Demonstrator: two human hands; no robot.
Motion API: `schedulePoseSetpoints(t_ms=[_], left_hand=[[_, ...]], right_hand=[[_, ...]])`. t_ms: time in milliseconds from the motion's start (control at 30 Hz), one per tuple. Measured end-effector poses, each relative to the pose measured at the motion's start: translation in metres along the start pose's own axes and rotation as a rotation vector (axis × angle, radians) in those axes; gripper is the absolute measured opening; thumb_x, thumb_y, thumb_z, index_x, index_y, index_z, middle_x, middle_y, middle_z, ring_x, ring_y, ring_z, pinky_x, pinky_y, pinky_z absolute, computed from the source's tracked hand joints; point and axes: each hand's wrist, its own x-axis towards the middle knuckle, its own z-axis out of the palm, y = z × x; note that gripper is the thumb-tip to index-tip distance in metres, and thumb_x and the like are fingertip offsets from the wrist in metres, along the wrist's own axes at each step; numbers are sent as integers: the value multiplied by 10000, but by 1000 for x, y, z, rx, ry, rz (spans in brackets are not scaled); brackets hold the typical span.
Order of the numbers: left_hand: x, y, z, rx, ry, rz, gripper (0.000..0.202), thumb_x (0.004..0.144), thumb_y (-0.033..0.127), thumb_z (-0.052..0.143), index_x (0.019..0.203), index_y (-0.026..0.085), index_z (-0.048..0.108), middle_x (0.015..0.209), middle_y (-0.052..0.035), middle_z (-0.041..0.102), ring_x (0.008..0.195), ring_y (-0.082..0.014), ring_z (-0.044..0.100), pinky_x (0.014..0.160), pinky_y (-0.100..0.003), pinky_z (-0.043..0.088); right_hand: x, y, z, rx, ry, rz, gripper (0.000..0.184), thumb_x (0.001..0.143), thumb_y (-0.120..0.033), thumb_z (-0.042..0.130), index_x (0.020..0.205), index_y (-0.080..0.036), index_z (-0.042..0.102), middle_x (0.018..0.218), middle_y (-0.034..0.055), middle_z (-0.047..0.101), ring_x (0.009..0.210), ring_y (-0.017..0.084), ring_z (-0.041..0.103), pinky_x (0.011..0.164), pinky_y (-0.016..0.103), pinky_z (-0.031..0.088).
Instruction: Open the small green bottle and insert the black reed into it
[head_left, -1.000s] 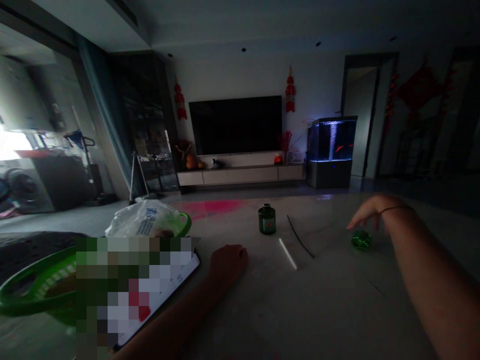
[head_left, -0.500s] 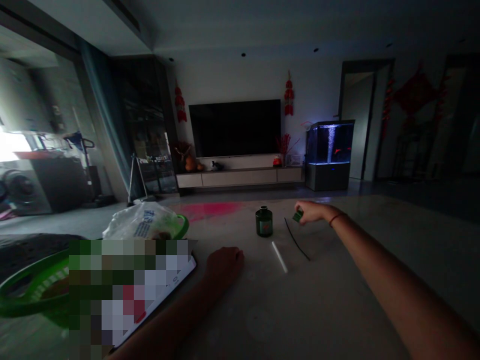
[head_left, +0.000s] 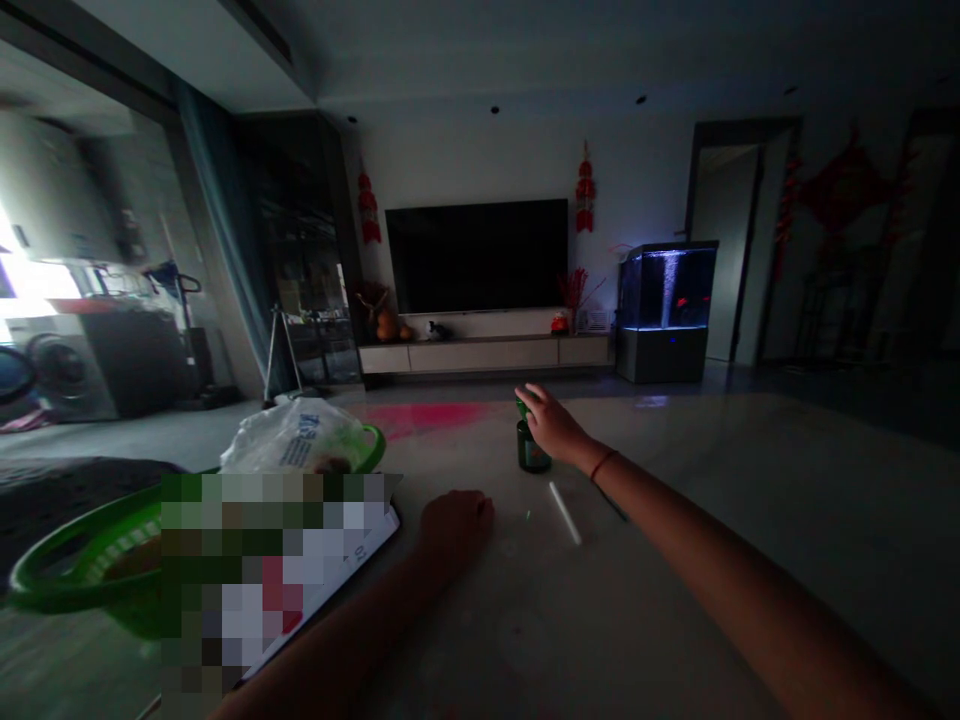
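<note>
A dark green bottle (head_left: 533, 450) with a label stands upright on the table. My right hand (head_left: 553, 424) is at its top, fingers pinched on a small green piece (head_left: 522, 408) over the bottle's mouth; whether the piece touches the neck I cannot tell. Near the bottle lies a white stick-like tube (head_left: 565, 513). A thin black stick (head_left: 611, 505) is mostly hidden behind my right forearm. My left hand (head_left: 456, 520) rests on the tabletop, fingers curled closed, left of the white tube, with nothing visible in it.
On the left a green plastic basket (head_left: 56, 598) holds a white plastic bag (head_left: 292, 435). A flat white item (head_left: 330, 590), partly pixelated, leans by the basket. Beyond the table (head_left: 637, 640) are a television cabinet (head_left: 480, 353) and a lit fish tank (head_left: 667, 290).
My right hand has moved left with the green piece, from beside the black stick to the bottle's top. My left hand stays resting on the table. The view has shifted slightly.
</note>
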Motion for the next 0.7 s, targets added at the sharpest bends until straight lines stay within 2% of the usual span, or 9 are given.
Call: schedulePoseSetpoints(t_ms=[133,267,367,500,700], left_hand=[[0,0,0,1,-10,-9,399,837,337,252,810,183,620,788,-78,648,745,-205,599,638,-304,408],[1,-1,1,-3,-17,-11,403,836,340,250,827,184,622,809,-80,650,762,-205,597,653,-305,407],[1,-1,2,-8,-16,-10,406,838,341,247,837,183,622,833,-85,651,769,-209,598,654,-310,410],[1,-2,2,-12,-12,-11,405,840,348,253,836,184,624,830,-87,652,769,-211,602,650,-309,413],[3,-3,5,-19,4,-32,390,841,367,263,824,186,607,819,-79,647,769,-209,600,653,-310,412]], right_hand=[[-6,-1,6,89,28,90,470,717,-129,455,1186,-137,432,1215,137,402,1136,211,401,940,345,349],[-14,4,5,190,30,150,661,654,-200,567,1260,-155,308,1235,137,381,1127,219,406,907,347,372],[-19,9,7,274,14,243,784,619,-266,623,1288,-176,224,1162,126,459,1032,220,483,848,364,404],[-20,10,4,342,-80,315,770,585,-312,663,1244,-205,278,972,68,563,815,189,568,724,343,444],[-22,2,-11,457,-172,244,837,512,-325,723,1228,-195,311,1032,88,552,941,205,535,807,346,411]])
